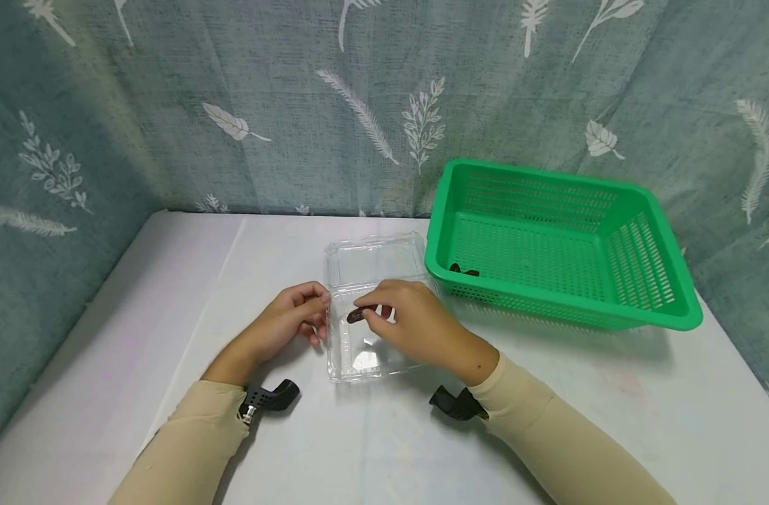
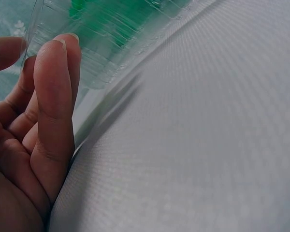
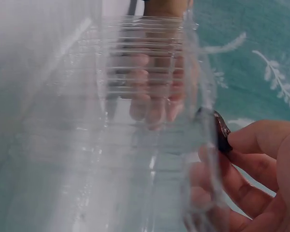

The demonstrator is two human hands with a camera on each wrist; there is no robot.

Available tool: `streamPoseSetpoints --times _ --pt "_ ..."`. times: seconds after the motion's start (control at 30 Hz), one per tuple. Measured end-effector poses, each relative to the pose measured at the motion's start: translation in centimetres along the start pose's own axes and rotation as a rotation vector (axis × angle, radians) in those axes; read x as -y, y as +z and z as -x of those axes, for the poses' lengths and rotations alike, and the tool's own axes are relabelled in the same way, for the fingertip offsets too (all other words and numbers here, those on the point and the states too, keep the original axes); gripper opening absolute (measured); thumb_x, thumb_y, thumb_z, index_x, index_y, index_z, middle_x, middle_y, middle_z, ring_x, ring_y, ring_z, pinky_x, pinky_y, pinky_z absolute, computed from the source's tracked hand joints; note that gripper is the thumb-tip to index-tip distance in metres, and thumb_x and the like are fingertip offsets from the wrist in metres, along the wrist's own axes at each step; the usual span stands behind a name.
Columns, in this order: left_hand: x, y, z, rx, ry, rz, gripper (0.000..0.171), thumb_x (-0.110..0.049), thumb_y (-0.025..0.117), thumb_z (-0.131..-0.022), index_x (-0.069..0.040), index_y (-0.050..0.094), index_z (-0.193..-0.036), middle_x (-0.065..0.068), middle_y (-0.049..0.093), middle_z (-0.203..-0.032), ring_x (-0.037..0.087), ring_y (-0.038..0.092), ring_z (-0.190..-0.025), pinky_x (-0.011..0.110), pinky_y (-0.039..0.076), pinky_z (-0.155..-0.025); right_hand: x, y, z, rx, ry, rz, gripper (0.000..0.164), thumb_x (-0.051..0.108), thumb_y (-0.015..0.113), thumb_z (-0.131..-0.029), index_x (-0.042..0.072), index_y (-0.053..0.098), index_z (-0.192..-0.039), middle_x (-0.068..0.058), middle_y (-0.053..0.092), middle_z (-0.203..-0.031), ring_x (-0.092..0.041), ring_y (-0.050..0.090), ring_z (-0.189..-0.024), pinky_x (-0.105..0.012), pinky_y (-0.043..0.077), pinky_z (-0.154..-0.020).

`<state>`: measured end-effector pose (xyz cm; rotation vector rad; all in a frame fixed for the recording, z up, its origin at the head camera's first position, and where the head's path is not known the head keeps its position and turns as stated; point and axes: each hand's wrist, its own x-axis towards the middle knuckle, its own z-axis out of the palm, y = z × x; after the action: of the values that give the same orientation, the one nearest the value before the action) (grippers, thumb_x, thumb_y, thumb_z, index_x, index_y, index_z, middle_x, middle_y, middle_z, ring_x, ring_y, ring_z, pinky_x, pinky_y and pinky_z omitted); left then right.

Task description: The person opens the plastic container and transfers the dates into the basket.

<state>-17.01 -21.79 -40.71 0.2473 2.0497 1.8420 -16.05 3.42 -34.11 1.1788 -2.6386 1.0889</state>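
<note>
A clear plastic clamshell container (image 1: 359, 351) lies on the table with its lid (image 1: 378, 259) laid back. At its left rim, my left hand (image 1: 289, 319) pinches the edge between thumb and finger; the left wrist view shows the other fingers (image 2: 53, 87) bent beside the wall. Over the tray, my right hand (image 1: 416, 322) pinches a dark brown, glossy, oblong date (image 1: 355, 315) between thumb and fingertips. In the right wrist view the date (image 3: 222, 133) shows beyond the clear rim, partly hidden by it. Whether it touches the container, I cannot tell.
A green perforated basket (image 1: 561, 315) stands at the back right, close to the container. Small dark brown pieces (image 1: 471, 273) lie in its near left corner. Behind the white table (image 1: 138, 337) hangs a leaf-patterned cloth (image 1: 264, 105).
</note>
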Motion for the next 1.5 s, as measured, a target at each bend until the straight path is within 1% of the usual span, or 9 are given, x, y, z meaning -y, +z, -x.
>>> streamPoseSetpoints --times 0.2,0.4,0.67,0.83,0.97,1.13,1.33,1.47,1.5 --pt "0.2 0.0 0.1 0.001 -0.003 0.0 0.026 -0.021 0.049 -0.105 0.006 0.05 -0.108 0.001 0.059 -0.081 0.013 0.064 -0.063 0.029 0.059 -0.054 0.1 -0.8 0.3 -0.064 -0.017 -0.027 0.018 0.006 0.066 -0.091 0.009 0.078 -0.105 0.0 0.074 -0.089 -0.008 0.059 -0.072 -0.018 0.051 -0.063" --pt "1.1 0.4 0.2 -0.009 -0.022 0.004 0.027 -0.021 0.05 -0.104 0.006 0.05 -0.108 0.0 0.059 -0.081 0.013 0.064 -0.064 0.029 0.059 -0.055 -0.2 -2.1 0.8 -0.12 -0.001 -0.072 0.018 0.005 0.066 -0.092 0.007 0.078 -0.106 -0.001 0.074 -0.091 -0.01 0.061 -0.075 -0.028 0.056 -0.067" --pt "1.0 0.8 -0.2 -0.003 0.001 0.024 0.026 -0.02 0.051 -0.104 0.006 0.05 -0.107 0.0 0.059 -0.079 0.012 0.063 -0.064 0.028 0.058 -0.054 -2.2 -6.1 1.9 -0.327 0.034 -0.11 0.019 0.002 0.065 -0.093 0.002 0.076 -0.107 -0.009 0.075 -0.096 -0.015 0.062 -0.077 -0.026 0.055 -0.066" --pt "0.7 0.5 -0.2 -0.007 0.003 0.014 0.027 -0.021 0.051 -0.104 0.006 0.05 -0.108 0.0 0.059 -0.079 0.012 0.063 -0.064 0.027 0.058 -0.055 -4.5 -8.8 2.3 -0.349 0.105 -0.064 0.021 0.003 0.061 -0.096 0.003 0.076 -0.11 -0.008 0.075 -0.099 -0.015 0.062 -0.075 -0.024 0.053 -0.067" --pt "0.5 0.2 0.0 -0.016 -0.003 0.006 0.027 -0.021 0.051 -0.104 0.006 0.049 -0.108 -0.001 0.059 -0.078 0.011 0.063 -0.064 0.027 0.058 -0.055 -6.0 -10.4 2.4 -0.285 0.193 0.007 0.021 0.006 0.061 -0.097 0.003 0.075 -0.111 -0.012 0.074 -0.105 -0.02 0.062 -0.075 -0.025 0.048 -0.06" --pt "0.2 0.1 0.1 -0.018 -0.006 0.007 0.025 -0.019 0.05 -0.104 0.006 0.049 -0.107 -0.001 0.058 -0.079 0.011 0.063 -0.065 0.027 0.058 -0.055 -7.7 -11.8 2.5 -0.12 0.34 0.074 0.023 0.01 0.059 -0.098 0.004 0.074 -0.115 -0.017 0.072 -0.114 -0.023 0.06 -0.077 -0.026 0.036 -0.05" --pt "0.1 0.2 0.1 -0.016 0.001 0.004 0.026 -0.02 0.05 -0.105 0.006 0.049 -0.106 0.0 0.059 -0.079 0.012 0.063 -0.064 0.027 0.058 -0.055 -9.6 -13.1 2.7 0.079 0.493 0.085 0.026 0.012 0.056 -0.1 0.002 0.072 -0.119 -0.021 0.069 -0.122 -0.018 0.047 -0.059 -0.029 0.038 -0.051" --pt "0.1 0.2 0.2 -0.01 0.013 0.002 0.027 -0.019 0.05 -0.105 0.008 0.048 -0.106 0.0 0.059 -0.077 0.012 0.063 -0.064 0.027 0.058 -0.055 -10.8 -13.2 2.9 0.205 0.557 0.078 0.028 0.013 0.055 -0.101 0.002 0.071 -0.121 -0.021 0.067 -0.126 -0.026 0.064 -0.079 -0.034 0.051 -0.064" --pt "0.0 0.2 0.2 -0.009 0.014 0.002 0.027 -0.019 0.05 -0.105 0.008 0.048 -0.105 0.0 0.059 -0.077 0.012 0.063 -0.064 0.027 0.058 -0.055 -11.0 -13.1 3.0 0.23 0.563 0.069 0.028 0.013 0.055 -0.101 0.002 0.071 -0.121 -0.021 0.067 -0.127 -0.029 0.066 -0.092 -0.036 0.055 -0.071"
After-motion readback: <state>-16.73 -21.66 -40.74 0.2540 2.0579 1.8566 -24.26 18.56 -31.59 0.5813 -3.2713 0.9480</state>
